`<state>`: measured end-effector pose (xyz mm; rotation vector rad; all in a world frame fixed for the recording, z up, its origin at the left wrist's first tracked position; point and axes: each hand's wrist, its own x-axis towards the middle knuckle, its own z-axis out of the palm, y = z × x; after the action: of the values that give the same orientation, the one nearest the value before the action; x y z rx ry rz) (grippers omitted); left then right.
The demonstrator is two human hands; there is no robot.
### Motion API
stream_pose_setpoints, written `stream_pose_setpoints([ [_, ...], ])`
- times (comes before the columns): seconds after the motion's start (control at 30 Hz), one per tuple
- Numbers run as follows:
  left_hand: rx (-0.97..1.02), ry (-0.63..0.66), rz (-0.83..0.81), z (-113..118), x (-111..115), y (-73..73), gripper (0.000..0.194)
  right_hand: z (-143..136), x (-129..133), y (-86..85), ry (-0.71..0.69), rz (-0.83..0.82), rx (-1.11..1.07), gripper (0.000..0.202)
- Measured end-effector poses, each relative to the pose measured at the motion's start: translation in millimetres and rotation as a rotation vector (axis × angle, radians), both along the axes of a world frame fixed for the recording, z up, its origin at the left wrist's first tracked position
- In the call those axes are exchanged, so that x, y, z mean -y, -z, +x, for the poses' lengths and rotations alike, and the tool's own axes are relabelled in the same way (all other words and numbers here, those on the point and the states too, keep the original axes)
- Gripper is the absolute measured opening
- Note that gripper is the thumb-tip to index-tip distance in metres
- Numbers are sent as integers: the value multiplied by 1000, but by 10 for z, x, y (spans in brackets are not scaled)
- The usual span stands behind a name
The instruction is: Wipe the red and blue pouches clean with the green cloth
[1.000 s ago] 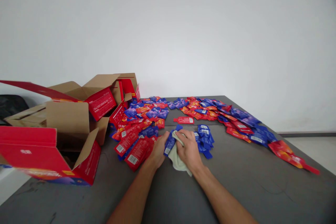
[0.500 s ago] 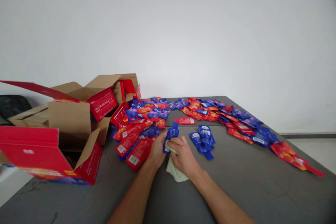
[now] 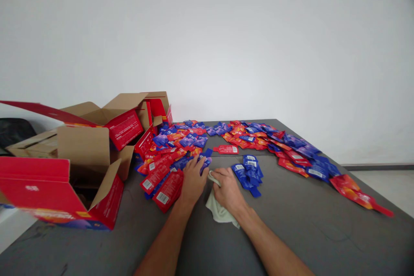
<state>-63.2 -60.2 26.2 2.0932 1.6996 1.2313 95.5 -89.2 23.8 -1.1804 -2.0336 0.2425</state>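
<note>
My left hand (image 3: pixel 193 181) has its fingers over a blue-and-purple pouch (image 3: pixel 205 159) at the right edge of the left pile; the pouch's narrow spout end points away to the upper right. Part of that pouch is hidden under the fingers. Just to the right, my right hand (image 3: pixel 228 189) is closed on a pale green cloth (image 3: pixel 219 212), which hangs down onto the grey table. Beside the left hand lie red pouches (image 3: pixel 168 190) with white barcode labels. A small cluster of blue pouches (image 3: pixel 248 171) rests to the right of the right hand.
Open red cardboard boxes (image 3: pixel 106 200) stand along the left side, flaps spread. A single red pouch (image 3: pixel 227 149) lies ahead of the hands. A long heap of red and blue pouches (image 3: pixel 293 155) runs down the right edge of the table (image 3: pixel 291 220). Behind is a white wall.
My left hand has moved the blue pouch away from the cloth, left and forward to the pile, and turned it over. My right hand keeps the cloth in nearly the same spot.
</note>
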Motion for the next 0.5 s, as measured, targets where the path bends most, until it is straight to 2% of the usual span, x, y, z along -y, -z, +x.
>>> stream_pose_setpoints([
  [0.13,-273,-285,47,-175,-22,6,40,19,-21,16,29,-19,18,41],
  [0.23,-360,-392,0,-255,-26,44,41,24,-22,27,38,-23,26,41],
  [0.5,-345,-245,-73,-146,-24,130,40,44,-31,60,117,11,18,40],
])
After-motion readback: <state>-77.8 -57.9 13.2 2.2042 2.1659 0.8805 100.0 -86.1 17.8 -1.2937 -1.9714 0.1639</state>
